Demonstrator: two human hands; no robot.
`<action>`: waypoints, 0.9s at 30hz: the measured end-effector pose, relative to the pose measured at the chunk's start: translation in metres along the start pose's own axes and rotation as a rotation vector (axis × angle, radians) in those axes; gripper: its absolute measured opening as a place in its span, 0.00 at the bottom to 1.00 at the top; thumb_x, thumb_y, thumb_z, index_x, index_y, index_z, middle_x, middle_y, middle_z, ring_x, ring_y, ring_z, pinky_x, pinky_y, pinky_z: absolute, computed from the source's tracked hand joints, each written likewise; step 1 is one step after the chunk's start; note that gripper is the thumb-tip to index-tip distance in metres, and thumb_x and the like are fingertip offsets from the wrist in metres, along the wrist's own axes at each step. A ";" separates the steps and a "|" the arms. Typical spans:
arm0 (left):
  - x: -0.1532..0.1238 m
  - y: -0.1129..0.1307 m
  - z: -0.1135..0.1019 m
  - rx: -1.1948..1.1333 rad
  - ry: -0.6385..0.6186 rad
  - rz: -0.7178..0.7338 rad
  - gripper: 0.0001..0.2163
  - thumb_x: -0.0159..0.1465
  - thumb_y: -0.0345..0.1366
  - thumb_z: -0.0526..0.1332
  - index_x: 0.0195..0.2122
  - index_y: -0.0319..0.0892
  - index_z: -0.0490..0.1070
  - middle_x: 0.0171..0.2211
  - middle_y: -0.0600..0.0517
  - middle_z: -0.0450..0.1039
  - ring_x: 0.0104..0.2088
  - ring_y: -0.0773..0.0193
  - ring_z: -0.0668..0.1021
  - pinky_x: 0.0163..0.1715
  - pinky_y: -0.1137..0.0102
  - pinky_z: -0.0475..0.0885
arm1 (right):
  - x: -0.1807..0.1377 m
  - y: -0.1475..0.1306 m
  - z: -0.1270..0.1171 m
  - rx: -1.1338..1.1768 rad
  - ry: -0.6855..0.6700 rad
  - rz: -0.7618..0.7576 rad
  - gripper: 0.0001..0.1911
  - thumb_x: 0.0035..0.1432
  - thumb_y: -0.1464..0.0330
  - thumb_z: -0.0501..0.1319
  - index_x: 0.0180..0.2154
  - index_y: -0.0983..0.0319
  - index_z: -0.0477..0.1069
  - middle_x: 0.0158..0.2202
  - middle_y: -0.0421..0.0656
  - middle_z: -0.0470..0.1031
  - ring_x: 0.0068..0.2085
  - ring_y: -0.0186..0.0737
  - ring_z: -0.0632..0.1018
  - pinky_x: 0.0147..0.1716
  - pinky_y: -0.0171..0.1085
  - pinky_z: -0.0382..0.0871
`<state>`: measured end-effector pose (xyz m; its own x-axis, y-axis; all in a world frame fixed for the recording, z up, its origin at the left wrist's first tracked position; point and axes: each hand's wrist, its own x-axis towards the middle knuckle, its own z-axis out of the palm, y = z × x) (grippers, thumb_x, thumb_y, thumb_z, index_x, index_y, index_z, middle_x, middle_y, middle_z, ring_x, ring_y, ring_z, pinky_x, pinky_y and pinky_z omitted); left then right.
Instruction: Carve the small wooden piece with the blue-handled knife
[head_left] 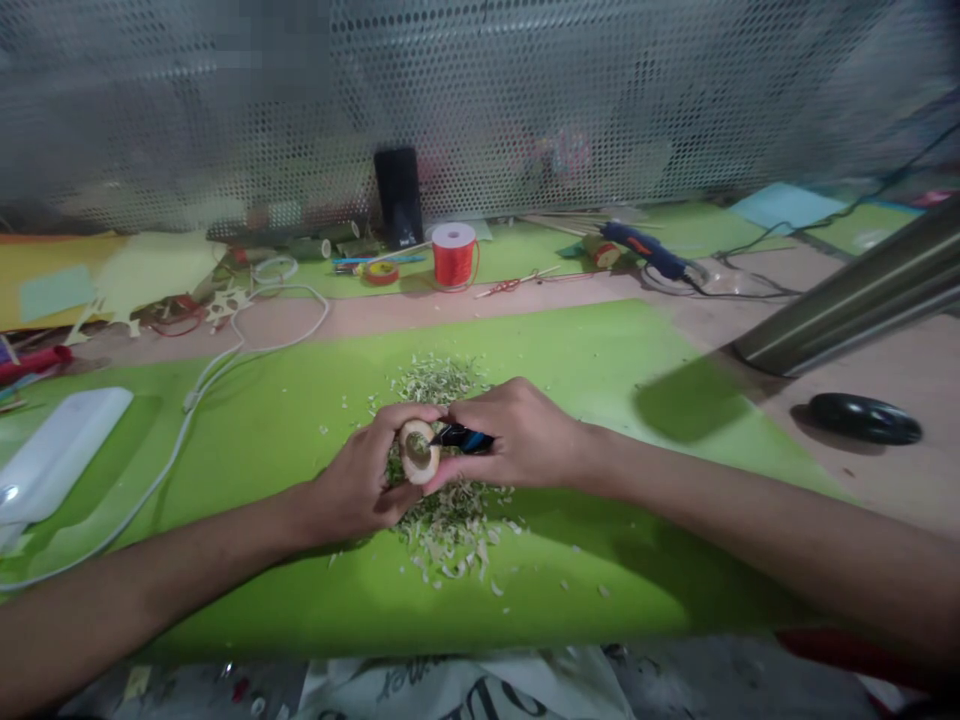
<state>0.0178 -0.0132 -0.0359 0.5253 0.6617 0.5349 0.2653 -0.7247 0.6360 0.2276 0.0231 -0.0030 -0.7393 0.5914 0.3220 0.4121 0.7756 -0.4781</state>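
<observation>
My left hand (pixel 367 468) is wrapped round a small round pale wooden piece (pixel 409 468), its end turned toward me with a darker hollow in the middle. My right hand (pixel 510 438) grips a black craft knife (pixel 466 438) with a blue mark on its handle. The knife's tip points into the hollow, and its blade is mostly hidden. Thumb and fingers of both hands meet around the piece. Beneath them lies a heap of pale and greenish shavings (pixel 450 535), spread over a green mat (pixel 285 570).
At the back are a red cord spool (pixel 453 262), a dark phone (pixel 400 195) and a blue glue gun (pixel 645 250). A metal post (pixel 847 290) and a black mouse-like object (pixel 862 418) are on the right. A white device (pixel 67 450) with a cable (pixel 180 440) lies left.
</observation>
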 end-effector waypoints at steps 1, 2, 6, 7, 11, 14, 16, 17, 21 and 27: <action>0.000 0.000 0.000 0.005 0.001 -0.001 0.25 0.61 0.33 0.64 0.57 0.43 0.56 0.44 0.43 0.74 0.40 0.59 0.79 0.39 0.65 0.77 | 0.000 0.000 0.000 0.006 -0.007 0.006 0.34 0.55 0.38 0.52 0.23 0.63 0.67 0.17 0.36 0.66 0.19 0.29 0.66 0.22 0.32 0.48; -0.001 -0.001 0.000 0.011 0.001 -0.002 0.25 0.61 0.32 0.64 0.57 0.43 0.56 0.44 0.43 0.74 0.40 0.59 0.79 0.39 0.65 0.77 | 0.000 0.000 0.000 0.010 -0.012 0.016 0.33 0.55 0.39 0.54 0.23 0.63 0.67 0.17 0.36 0.66 0.19 0.29 0.66 0.22 0.32 0.48; 0.000 0.001 -0.002 0.032 -0.026 -0.006 0.26 0.60 0.31 0.64 0.57 0.43 0.55 0.46 0.43 0.73 0.42 0.58 0.78 0.42 0.64 0.76 | 0.002 -0.002 -0.002 0.014 -0.065 0.081 0.28 0.52 0.43 0.61 0.24 0.63 0.69 0.17 0.35 0.66 0.18 0.28 0.65 0.22 0.32 0.48; 0.000 0.002 -0.003 0.038 -0.031 -0.007 0.26 0.60 0.31 0.64 0.57 0.43 0.55 0.45 0.44 0.73 0.42 0.59 0.78 0.41 0.64 0.76 | 0.003 -0.003 -0.003 0.009 -0.084 0.097 0.27 0.52 0.44 0.62 0.24 0.63 0.69 0.17 0.35 0.66 0.18 0.28 0.65 0.22 0.32 0.48; 0.001 0.004 -0.004 0.073 -0.050 -0.004 0.25 0.59 0.30 0.62 0.57 0.43 0.55 0.46 0.43 0.72 0.43 0.58 0.78 0.42 0.63 0.76 | 0.004 -0.006 -0.006 0.002 -0.135 0.146 0.26 0.51 0.46 0.64 0.24 0.63 0.70 0.17 0.35 0.66 0.19 0.29 0.66 0.23 0.32 0.48; 0.000 0.003 -0.003 0.080 -0.055 0.001 0.26 0.58 0.29 0.62 0.56 0.43 0.55 0.46 0.43 0.72 0.44 0.57 0.78 0.43 0.62 0.76 | 0.005 -0.008 -0.008 -0.004 -0.167 0.165 0.25 0.51 0.46 0.65 0.24 0.63 0.70 0.18 0.36 0.67 0.20 0.29 0.66 0.23 0.32 0.48; 0.000 0.002 -0.003 0.078 -0.060 0.001 0.25 0.58 0.29 0.62 0.56 0.42 0.55 0.45 0.43 0.72 0.43 0.57 0.78 0.43 0.62 0.76 | 0.005 -0.008 -0.008 -0.010 -0.185 0.171 0.25 0.51 0.46 0.65 0.24 0.63 0.70 0.18 0.37 0.68 0.20 0.30 0.67 0.23 0.32 0.48; 0.000 0.001 -0.003 0.076 -0.066 -0.001 0.25 0.58 0.29 0.62 0.56 0.42 0.55 0.45 0.43 0.72 0.43 0.57 0.78 0.43 0.62 0.76 | 0.006 -0.009 -0.009 -0.011 -0.189 0.173 0.25 0.51 0.46 0.65 0.24 0.63 0.70 0.18 0.37 0.68 0.20 0.30 0.67 0.23 0.32 0.48; 0.000 0.001 -0.003 0.064 -0.051 0.002 0.25 0.58 0.29 0.63 0.55 0.43 0.56 0.46 0.43 0.72 0.44 0.57 0.77 0.42 0.63 0.75 | 0.005 -0.009 -0.009 -0.001 -0.191 0.174 0.24 0.52 0.47 0.65 0.25 0.63 0.71 0.19 0.37 0.69 0.21 0.30 0.68 0.23 0.32 0.49; 0.001 0.004 -0.004 0.045 -0.054 -0.031 0.26 0.58 0.29 0.63 0.56 0.44 0.56 0.46 0.43 0.72 0.45 0.56 0.78 0.44 0.61 0.75 | 0.003 -0.006 -0.006 -0.029 -0.141 0.136 0.26 0.52 0.45 0.62 0.26 0.62 0.71 0.18 0.36 0.68 0.20 0.30 0.67 0.23 0.32 0.48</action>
<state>0.0161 -0.0148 -0.0311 0.5590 0.6734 0.4838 0.3173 -0.7128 0.6255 0.2260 0.0220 0.0058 -0.7422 0.6560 0.1370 0.5269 0.6976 -0.4855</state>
